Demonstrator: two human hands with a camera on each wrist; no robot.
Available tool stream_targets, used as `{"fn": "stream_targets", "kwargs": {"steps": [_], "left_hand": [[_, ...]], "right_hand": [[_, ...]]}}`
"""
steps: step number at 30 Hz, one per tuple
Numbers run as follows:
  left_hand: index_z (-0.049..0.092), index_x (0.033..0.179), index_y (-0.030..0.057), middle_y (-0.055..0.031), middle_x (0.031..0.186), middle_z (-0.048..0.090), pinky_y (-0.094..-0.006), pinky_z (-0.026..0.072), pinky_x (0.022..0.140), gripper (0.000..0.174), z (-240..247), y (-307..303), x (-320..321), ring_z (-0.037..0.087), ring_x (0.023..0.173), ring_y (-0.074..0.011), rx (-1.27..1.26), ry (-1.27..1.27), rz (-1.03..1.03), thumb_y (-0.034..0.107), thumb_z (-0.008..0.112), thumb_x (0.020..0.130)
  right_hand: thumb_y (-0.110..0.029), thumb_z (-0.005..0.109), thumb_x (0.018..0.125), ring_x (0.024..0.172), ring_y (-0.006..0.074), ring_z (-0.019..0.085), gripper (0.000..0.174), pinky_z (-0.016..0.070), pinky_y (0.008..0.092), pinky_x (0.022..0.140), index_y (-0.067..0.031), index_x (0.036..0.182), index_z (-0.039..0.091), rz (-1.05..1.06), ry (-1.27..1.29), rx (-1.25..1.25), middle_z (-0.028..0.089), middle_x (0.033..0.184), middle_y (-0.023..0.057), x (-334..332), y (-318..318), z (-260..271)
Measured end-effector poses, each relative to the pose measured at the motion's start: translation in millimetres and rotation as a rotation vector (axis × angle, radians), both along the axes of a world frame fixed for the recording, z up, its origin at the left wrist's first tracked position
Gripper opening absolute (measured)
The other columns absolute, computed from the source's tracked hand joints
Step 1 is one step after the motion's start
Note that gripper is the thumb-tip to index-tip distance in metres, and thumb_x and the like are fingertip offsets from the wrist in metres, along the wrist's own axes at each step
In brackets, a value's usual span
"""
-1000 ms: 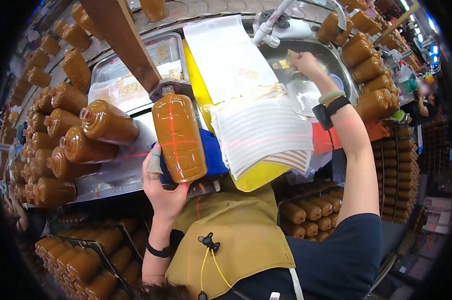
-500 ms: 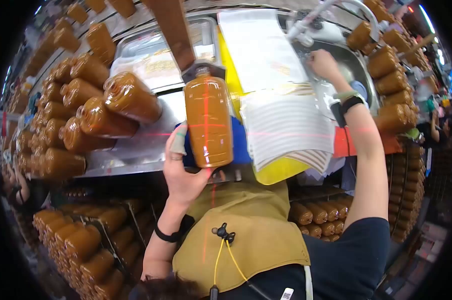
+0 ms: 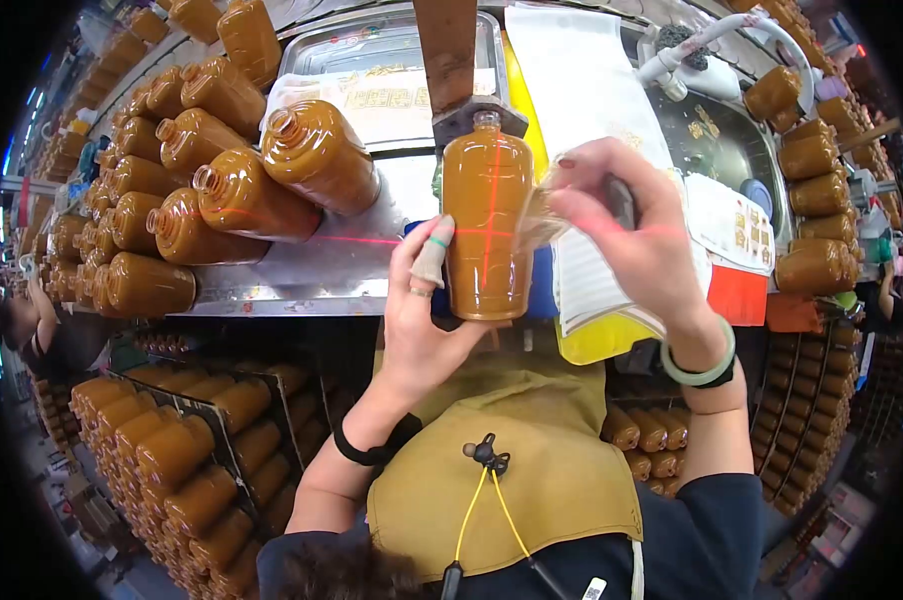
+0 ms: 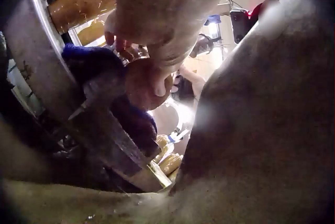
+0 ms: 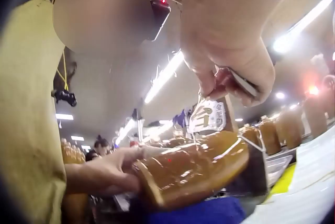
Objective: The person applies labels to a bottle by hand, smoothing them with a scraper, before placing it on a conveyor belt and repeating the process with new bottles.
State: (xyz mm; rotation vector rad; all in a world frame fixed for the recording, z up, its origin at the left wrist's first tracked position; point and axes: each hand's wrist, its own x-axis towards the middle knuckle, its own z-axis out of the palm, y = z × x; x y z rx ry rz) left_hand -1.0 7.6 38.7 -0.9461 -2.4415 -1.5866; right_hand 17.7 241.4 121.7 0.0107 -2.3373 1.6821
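A glossy brown bottle lies on its side, neck against a dark bracket on the wooden post. My left hand grips its base end from the left, a pale finger cot on one finger. Beside the bottle's right side, my right hand pinches a thin, limp decal sheet between thumb and forefinger. It bears gold characters and hangs right over the bottle in the right wrist view. A flat grey piece is tucked in the same palm. In the left wrist view, fingers overlap the bottle's round base.
Brown bottles crowd the metal bench on the left. White sheets lie on a yellow board at right, before a sink with loose decals. A metal tray with printed sheets stands behind; racks of bottles stand below.
My right hand has come from the sink to the bottle, bringing the decal. My left hand stays on the bottle's base. The head view has swung leftward.
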Motion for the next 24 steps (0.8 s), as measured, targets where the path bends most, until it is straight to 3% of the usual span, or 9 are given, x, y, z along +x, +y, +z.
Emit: {"fn": "stream_targets", "kwargs": {"steps": [1, 3, 5, 6, 8, 10, 11, 14, 24], "left_hand": [[0.043, 0.153, 0.0004, -0.0197, 0.15, 0.048, -0.0418, 0.0434, 0.113, 0.1, 14, 0, -3, 0.054, 0.133, -0.0349, -0.016, -0.053, -0.028, 0.011, 0.094, 0.067], [0.039, 0.154, -0.0008, -0.0209, 0.151, 0.047, -0.0425, 0.0414, 0.115, 0.103, 21, 0, -11, 0.053, 0.136, -0.0352, -0.032, -0.106, -0.057, 0.013, 0.094, 0.068], [0.031, 0.157, -0.0031, -0.0218, 0.15, 0.046, -0.0438, 0.0382, 0.118, 0.104, 17, 2, -21, 0.048, 0.141, -0.0328, 0.084, -0.318, -0.131, 0.019, 0.092, 0.075], [0.033, 0.153, -0.0056, -0.0198, 0.146, 0.05, -0.0419, 0.0411, 0.115, 0.092, 15, 12, -24, 0.052, 0.136, -0.0272, 0.301, -0.476, -0.139, 0.022, 0.087, 0.083], [0.038, 0.147, -0.0065, -0.0179, 0.14, 0.055, -0.0391, 0.0464, 0.11, 0.077, 19, 21, -30, 0.057, 0.13, -0.0234, 0.353, -0.592, -0.095, 0.019, 0.081, 0.09], [0.039, 0.146, -0.0063, -0.0173, 0.138, 0.056, -0.0376, 0.0483, 0.108, 0.071, 22, 28, -37, 0.059, 0.127, -0.0221, 0.382, -0.684, -0.119, 0.016, 0.079, 0.092], [0.039, 0.144, -0.006, -0.0167, 0.135, 0.058, -0.036, 0.0502, 0.106, 0.066, 24, 30, -40, 0.061, 0.124, -0.0208, 0.414, -0.774, -0.143, 0.014, 0.077, 0.094], [0.036, 0.146, -0.0046, -0.0173, 0.136, 0.056, -0.0356, 0.0508, 0.106, 0.067, 30, 30, -43, 0.06, 0.125, -0.0209, 0.401, -0.859, -0.151, 0.01, 0.076, 0.094], [0.024, 0.156, -0.0051, -0.0184, 0.147, 0.047, -0.0384, 0.0426, 0.115, 0.082, 25, 26, -45, 0.051, 0.136, -0.0237, 0.416, -0.915, -0.184, 0.007, 0.076, 0.093]], "right_hand": [[-0.005, 0.073, 0.092, 0.082, 0.0073, 0.064, 0.018, 0.0482, 0.0243, 0.07, -0.0003, 0.109, 0.068, -0.001, -0.001, 0.0, 0.074, 0.092, 0.0022, -3, -9, -4], [-0.007, 0.071, 0.095, 0.084, 0.0063, 0.065, 0.017, 0.0507, 0.0229, 0.075, 0.0, 0.109, 0.068, 0.047, -0.096, -0.227, 0.074, 0.094, 0.0025, -9, -21, -15], [-0.007, 0.07, 0.095, 0.086, 0.0069, 0.065, 0.016, 0.0514, 0.0229, 0.076, -0.0001, 0.109, 0.067, 0.04, -0.164, -0.239, 0.073, 0.094, 0.0028, -14, -21, -21], [-0.007, 0.07, 0.095, 0.088, 0.0074, 0.066, 0.016, 0.052, 0.0229, 0.078, -0.0003, 0.109, 0.067, 0.034, -0.231, -0.25, 0.073, 0.095, 0.0032, -17, -21, -23], [-0.009, 0.071, 0.094, 0.087, 0.0088, 0.065, 0.017, 0.0518, 0.0248, 0.078, -0.0006, 0.109, 0.069, 0.016, -0.291, -0.315, 0.073, 0.094, 0.0032, -21, -22, -21], [-0.01, 0.072, 0.093, 0.086, 0.0098, 0.064, 0.019, 0.0513, 0.0264, 0.079, -0.0005, 0.108, 0.07, -0.041, -0.194, 0.001, 0.072, 0.093, 0.0038, -27, -20, -28], [-0.011, 0.073, 0.091, 0.085, 0.0099, 0.063, 0.02, 0.0505, 0.0266, 0.078, -0.0005, 0.109, 0.071, -0.053, -0.187, -0.04, 0.072, 0.092, 0.0044, -29, -19, -32], [-0.01, 0.072, 0.092, 0.083, 0.0095, 0.062, 0.019, 0.0502, 0.0264, 0.077, -0.0007, 0.108, 0.071, -0.077, -0.209, -0.183, 0.071, 0.09, 0.0035, -39, -17, -31], [-0.012, 0.071, 0.094, 0.08, 0.0072, 0.058, 0.015, 0.0483, 0.0246, 0.074, -0.0007, 0.104, 0.072, -0.074, -0.204, -0.181, 0.068, 0.088, 0.0009, -46, -18, -35]]}}
